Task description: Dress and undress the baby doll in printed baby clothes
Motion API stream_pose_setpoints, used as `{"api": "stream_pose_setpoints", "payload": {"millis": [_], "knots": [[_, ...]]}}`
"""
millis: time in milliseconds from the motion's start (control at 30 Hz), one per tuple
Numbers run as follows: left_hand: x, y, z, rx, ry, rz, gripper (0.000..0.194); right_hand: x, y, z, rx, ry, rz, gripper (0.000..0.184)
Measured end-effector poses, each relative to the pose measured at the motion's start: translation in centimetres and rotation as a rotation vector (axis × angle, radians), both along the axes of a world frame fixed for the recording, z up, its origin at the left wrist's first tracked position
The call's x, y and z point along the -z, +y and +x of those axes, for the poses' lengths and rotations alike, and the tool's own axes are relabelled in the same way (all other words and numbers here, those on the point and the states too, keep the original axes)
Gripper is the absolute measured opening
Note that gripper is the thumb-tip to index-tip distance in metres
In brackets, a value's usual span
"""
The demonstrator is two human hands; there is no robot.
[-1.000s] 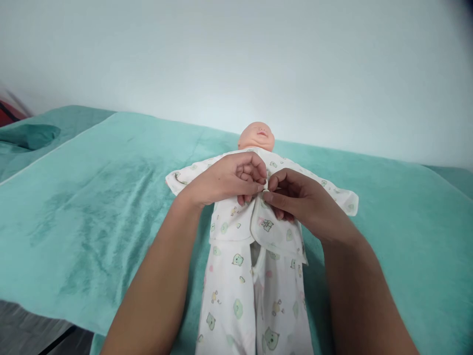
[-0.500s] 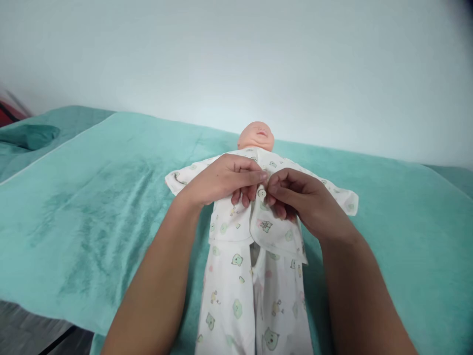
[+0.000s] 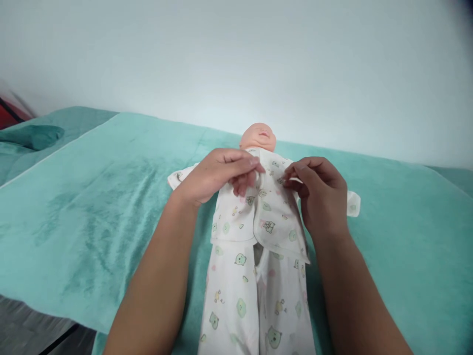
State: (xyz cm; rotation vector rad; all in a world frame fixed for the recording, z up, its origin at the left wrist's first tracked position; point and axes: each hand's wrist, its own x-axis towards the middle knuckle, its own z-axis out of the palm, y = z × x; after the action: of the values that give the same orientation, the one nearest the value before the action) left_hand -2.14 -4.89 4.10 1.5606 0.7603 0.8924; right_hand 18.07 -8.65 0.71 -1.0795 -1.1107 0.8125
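A baby doll (image 3: 258, 136) lies face up on the turquoise cloth, its head away from me. It wears a white wrap-front shirt (image 3: 275, 212) and white trousers (image 3: 240, 291), both printed with green animals. The shirt's front edges meet down the middle of the chest. My left hand (image 3: 227, 172) is over the doll's chest by this seam, fingers loosely curled and apart, with nothing visible in them. Just above the other side of the chest, my right hand (image 3: 320, 192) is half curled with its fingers apart and holds nothing I can see. The hands partly hide both sleeves.
The turquoise cloth (image 3: 99, 207) covers the table and is wrinkled on the left. A pale wall (image 3: 207, 64) rises behind. Something red (image 3: 11, 116) shows at the far left edge, and grey floor (image 3: 33, 328) at the lower left.
My right hand has let go of the shirt front and moved right and slightly up. The shirt flap now lies flatter. My left hand has stayed nearly in place, its fingers loosened.
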Motion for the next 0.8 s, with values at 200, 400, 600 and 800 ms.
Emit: {"api": "stream_pose_setpoints", "payload": {"millis": [200, 400, 600, 800], "knots": [[1.0, 0.9, 0.4, -0.244, -0.125, 0.093, 0.026, 0.3, 0.0, -0.8, 0.017, -0.302, 0.026, 0.019], [0.6, 0.1, 1.1, -0.148, 0.094, 0.168, 0.022, 0.3, 0.1, -0.8, -0.067, -0.442, -0.133, 0.042], [0.8, 0.3, 1.6, -0.202, 0.231, 0.272, 0.027, 1.4, 1.0, -0.2, -0.068, -0.454, -0.163, 0.044], [4.2, 2.3, 0.5, -0.568, 0.373, 0.488, 0.024, 2.5, 1.7, 1.0, -0.055, -0.386, -0.124, 0.050]]}}
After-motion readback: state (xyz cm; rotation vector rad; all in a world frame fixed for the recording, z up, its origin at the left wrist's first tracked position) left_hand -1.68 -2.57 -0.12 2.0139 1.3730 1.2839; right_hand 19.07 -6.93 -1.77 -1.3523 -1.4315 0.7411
